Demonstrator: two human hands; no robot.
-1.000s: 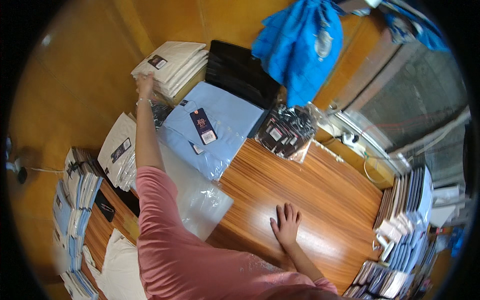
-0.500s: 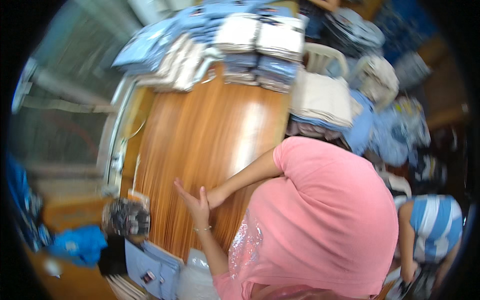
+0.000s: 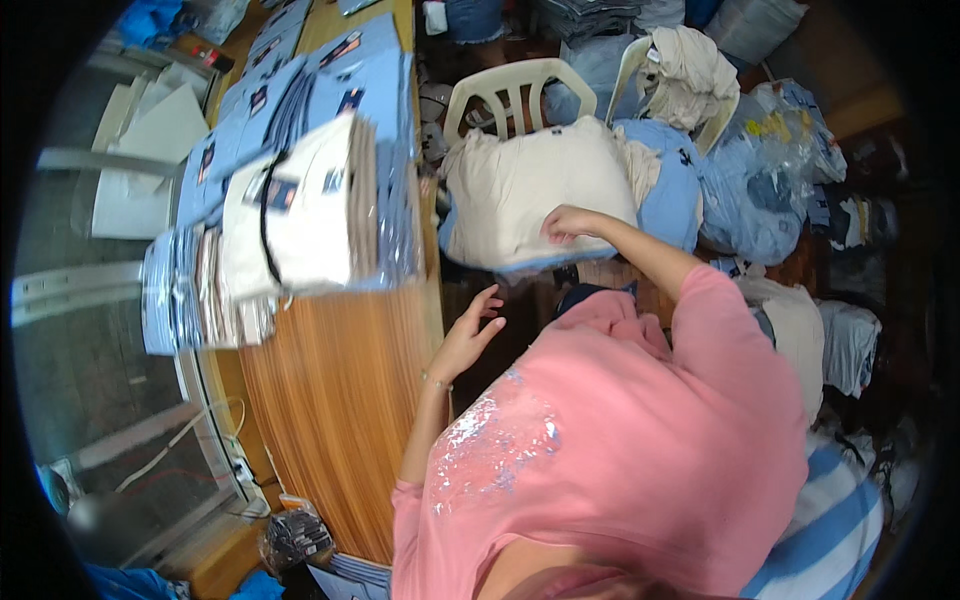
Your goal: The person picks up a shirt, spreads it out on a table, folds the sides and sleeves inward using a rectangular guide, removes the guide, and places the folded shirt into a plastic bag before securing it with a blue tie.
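Observation:
My left hand (image 3: pixel 466 338) hovers by the right edge of the wooden table (image 3: pixel 330 410), its fingers apart and loosely bent, with nothing in it. My right hand (image 3: pixel 572 225) reaches over the front of a pile of folded cream garments (image 3: pixel 540 180), with light blue ones showing beneath and beside them. Its fingers are loosely bent with the tips down toward the cream cloth. Whether they touch it I cannot tell, and no cloth is visibly lifted. The pile rests in front of a cream plastic chair (image 3: pixel 520 92).
A stack of bagged cream garments (image 3: pixel 305 215) with a black strap stands on the table, beside light blue folded shirts (image 3: pixel 350 75). Farther right are a second chair draped with cloth (image 3: pixel 690 75) and clear bags of blue garments (image 3: pixel 755 190). Blue-and-white striped cloth (image 3: pixel 820 530) shows lower right.
My view has turned toward the chairs and garment piles. My hands, close together over the table before, are now apart. The right one has moved to the cream pile, the left to the table edge.

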